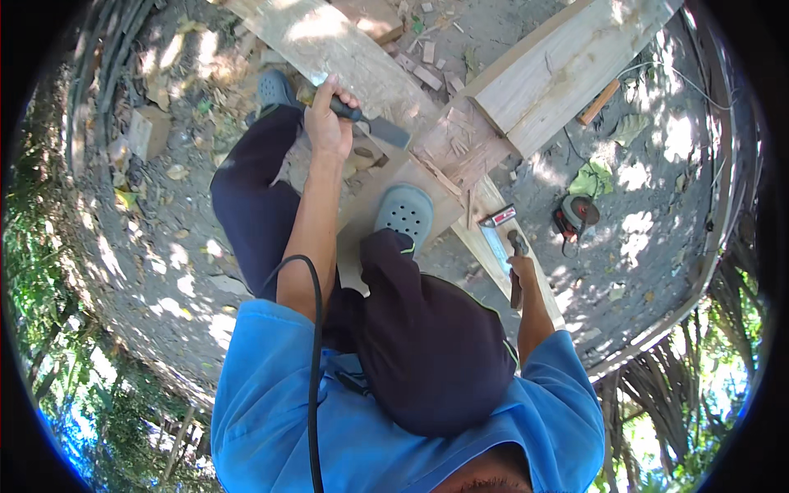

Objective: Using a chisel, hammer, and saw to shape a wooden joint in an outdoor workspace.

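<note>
My left hand is closed round the dark handle of a wide-bladed chisel. The blade is tilted down to the right, its tip close to the edge of a recess cut in a thick timber beam. Whether the tip touches wood I cannot tell. Chips and splinters lie in the recess. Lower right, my right hand grips a hammer, held beside a narrow board and away from the chisel. A try square with a red and black stock rests on that board.
A clogged foot stands on the beam's near end. A wide plank runs to the upper left. On the dirt at right lie a wooden-handled tool and a red and black round device. Wood offcuts scatter beyond.
</note>
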Demonstrator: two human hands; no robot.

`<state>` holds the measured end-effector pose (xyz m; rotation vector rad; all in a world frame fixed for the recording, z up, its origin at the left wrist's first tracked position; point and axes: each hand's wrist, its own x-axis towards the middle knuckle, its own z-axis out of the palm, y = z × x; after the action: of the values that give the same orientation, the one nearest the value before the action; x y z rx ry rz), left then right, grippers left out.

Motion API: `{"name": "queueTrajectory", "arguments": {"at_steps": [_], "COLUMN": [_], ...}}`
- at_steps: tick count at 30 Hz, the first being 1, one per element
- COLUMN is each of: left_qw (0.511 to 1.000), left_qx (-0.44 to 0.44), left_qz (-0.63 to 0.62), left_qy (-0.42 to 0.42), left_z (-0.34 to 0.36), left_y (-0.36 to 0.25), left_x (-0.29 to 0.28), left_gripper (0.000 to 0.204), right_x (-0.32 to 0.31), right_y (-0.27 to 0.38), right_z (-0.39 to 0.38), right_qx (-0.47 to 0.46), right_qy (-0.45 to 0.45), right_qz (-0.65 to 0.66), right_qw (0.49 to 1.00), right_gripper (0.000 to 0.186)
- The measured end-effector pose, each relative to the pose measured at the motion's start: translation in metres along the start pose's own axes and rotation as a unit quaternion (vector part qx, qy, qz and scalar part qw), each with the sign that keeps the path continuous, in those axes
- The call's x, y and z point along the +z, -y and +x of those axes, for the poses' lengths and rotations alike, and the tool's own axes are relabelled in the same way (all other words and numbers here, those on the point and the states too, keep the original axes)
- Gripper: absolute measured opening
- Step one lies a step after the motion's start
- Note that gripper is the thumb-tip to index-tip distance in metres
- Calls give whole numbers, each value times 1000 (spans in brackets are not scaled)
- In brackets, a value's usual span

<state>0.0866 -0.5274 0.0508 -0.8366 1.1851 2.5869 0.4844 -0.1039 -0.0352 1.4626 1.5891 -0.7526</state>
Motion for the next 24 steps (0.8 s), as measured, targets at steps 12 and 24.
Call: {"name": "queueTrajectory", "arguments": {"at_steps": [12,24], "left_qw": [992,1000], "left_qx": [-39,-11], "left_qz": [-110,-25], "left_qy": [-43,-5], "left_z": [37,33], "left_y": [45,42], "left_x": [-21,-19], "left_gripper": [17,20], "right_x": [-29,-21], "right_y": [216,405], "right_z": [-196,-330], "right_qx": [-170,-383], "right_qy": [-28,-35], "right_qz": [13,-44], "right_qw": [985,922], "right_gripper": [19,24]}}
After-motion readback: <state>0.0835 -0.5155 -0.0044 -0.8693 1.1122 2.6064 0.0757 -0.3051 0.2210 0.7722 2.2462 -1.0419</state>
